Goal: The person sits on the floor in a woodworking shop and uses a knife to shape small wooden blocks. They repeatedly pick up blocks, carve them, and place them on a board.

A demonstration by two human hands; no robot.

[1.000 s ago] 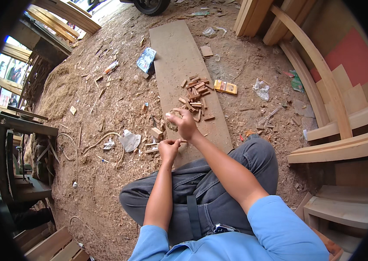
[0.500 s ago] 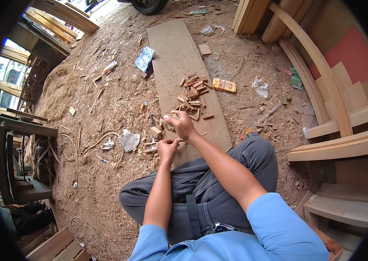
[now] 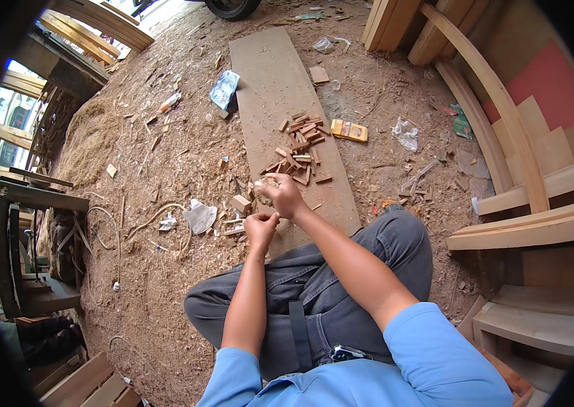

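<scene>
My right hand [image 3: 284,198] is wrapped round a pale, rough wad [image 3: 266,186], probably fibrous, above the near part of a long board [image 3: 270,68]. Just below and left of it, my left hand [image 3: 262,227] is pinched at the fingertips; what it grips is too small or hidden to name. A loose pile of small reddish-brown wooden pieces [image 3: 304,146] lies on the board beyond my hands. A pale wooden block [image 3: 241,203] lies at the board's left side, near my left hand.
Around the board are shavings, a blue packet [image 3: 224,88], a yellow packet [image 3: 349,130], a white bag [image 3: 200,216] and a cord [image 3: 118,237]. Timber [image 3: 524,241] leans at right; a dark frame [image 3: 15,244] stands at left. A wheel [image 3: 232,7] shows beyond.
My left hand has risen slightly, its fingertips moving a little up and left. My right hand has shifted slightly left, still closed round the pale wad.
</scene>
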